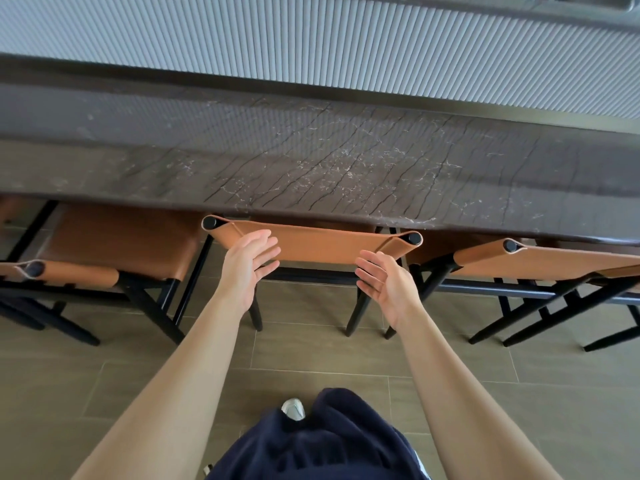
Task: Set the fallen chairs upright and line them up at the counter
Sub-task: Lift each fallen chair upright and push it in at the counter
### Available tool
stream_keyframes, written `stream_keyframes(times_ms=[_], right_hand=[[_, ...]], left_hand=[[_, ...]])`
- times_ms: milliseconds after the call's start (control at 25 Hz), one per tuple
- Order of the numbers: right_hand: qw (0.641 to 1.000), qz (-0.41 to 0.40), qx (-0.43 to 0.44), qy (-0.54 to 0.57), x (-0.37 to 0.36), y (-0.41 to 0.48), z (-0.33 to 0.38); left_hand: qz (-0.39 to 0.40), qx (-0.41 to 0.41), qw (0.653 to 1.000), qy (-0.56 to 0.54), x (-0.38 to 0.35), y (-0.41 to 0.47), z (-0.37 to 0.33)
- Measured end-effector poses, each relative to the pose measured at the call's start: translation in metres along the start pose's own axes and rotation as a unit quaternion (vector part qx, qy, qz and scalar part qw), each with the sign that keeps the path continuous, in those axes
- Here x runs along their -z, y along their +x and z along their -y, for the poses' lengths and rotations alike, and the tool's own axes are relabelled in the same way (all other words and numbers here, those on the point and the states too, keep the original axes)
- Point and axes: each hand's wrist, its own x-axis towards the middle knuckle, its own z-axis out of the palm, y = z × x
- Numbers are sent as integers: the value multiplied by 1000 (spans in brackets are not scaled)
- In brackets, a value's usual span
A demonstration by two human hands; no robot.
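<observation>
All three chairs look upright at the counter (311,161). The middle chair (311,242) is tucked in, with the top of its back just beside the counter's edge. Both my hands are open, fingers straight, holding nothing. The left hand (247,271) lies over the left part of the back, though I cannot tell if it touches. The right hand (384,282) hovers just below the right end. The risk I see is an uneven push: one hand leading would swing the chair, and its right legs stand close to those of the right chair (554,261), so they could knock. A hard shove could drive the back into the stone edge. The left chair (114,237) sits farther out, so stopping here may leave the row ragged.
</observation>
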Motion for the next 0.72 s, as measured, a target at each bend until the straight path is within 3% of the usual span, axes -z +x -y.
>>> stream_keyframes(times_ms=[360,720], right_hand=[[995,80,2,-63,1,-42,-5],[969,211,-41,-119,-20,-86,-44]], left_hand=[[-101,-45,992,-61,17,-83,12],[-213,-91,963,-134,64,-183,39]])
